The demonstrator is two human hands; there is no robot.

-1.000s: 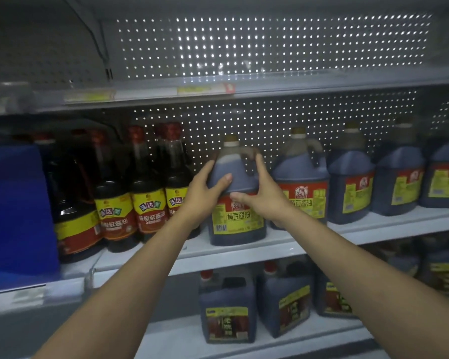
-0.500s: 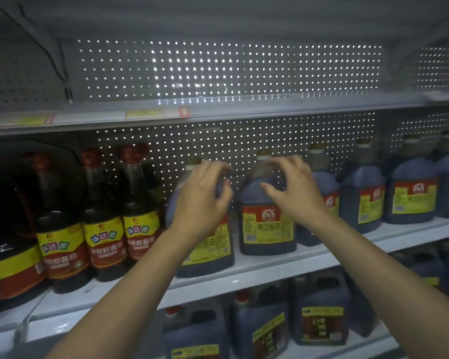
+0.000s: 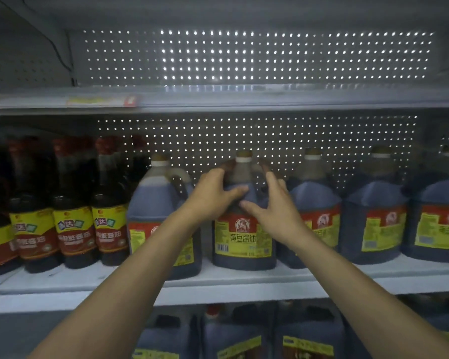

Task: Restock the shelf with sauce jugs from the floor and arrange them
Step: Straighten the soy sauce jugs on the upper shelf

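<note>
1. The middle shelf (image 3: 231,283) carries a row of dark sauce jugs with red-and-yellow labels.
2. The jug being handled (image 3: 244,237) stands upright near the centre of that row, its label facing outward, its base on the shelf board close to the front edge.
3. The left hand (image 3: 213,195) rests on the left shoulder of this jug, fingers curled over the upper body beside the neck, thumb across the front.
4. The right hand (image 3: 275,211) is on the right shoulder of the same jug, fingers spread apart and bent around it, thumb pointing left across the front toward the left thumb.
5. Both hands grip the jug from opposite sides just below its capped neck.
6. A neighbouring jug (image 3: 163,216) stands just beside it on the left, partly hidden by the left forearm; its handle is visible.
7. Three further jugs (image 3: 373,224) stand to the right along the shelf.
8. Tall red-capped bottles (image 3: 73,226) fill the left end of the shelf.
9. The lower shelf holds more dark jugs (image 3: 233,338).
10. A perforated back panel (image 3: 244,55) lets light through its holes behind the shelves.
</note>
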